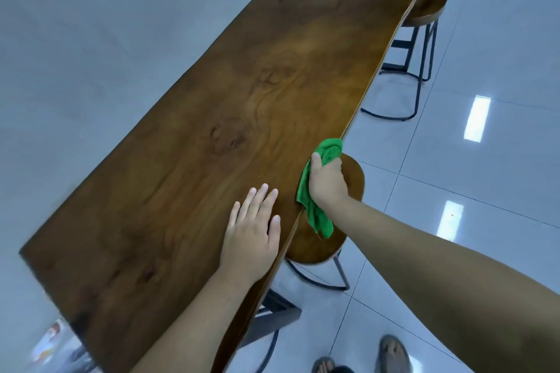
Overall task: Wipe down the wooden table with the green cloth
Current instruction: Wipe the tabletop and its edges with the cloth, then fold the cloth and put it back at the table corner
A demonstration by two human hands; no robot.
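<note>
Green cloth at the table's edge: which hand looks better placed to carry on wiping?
The right hand. It grips the bunched green cloth against the wooden table's near edge, whereas the left hand lies flat and empty on the tabletop.

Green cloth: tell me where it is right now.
In the head view, the green cloth is bunched in the right hand at the wooden table's right edge, above a round stool, beside the flat left hand.
</note>
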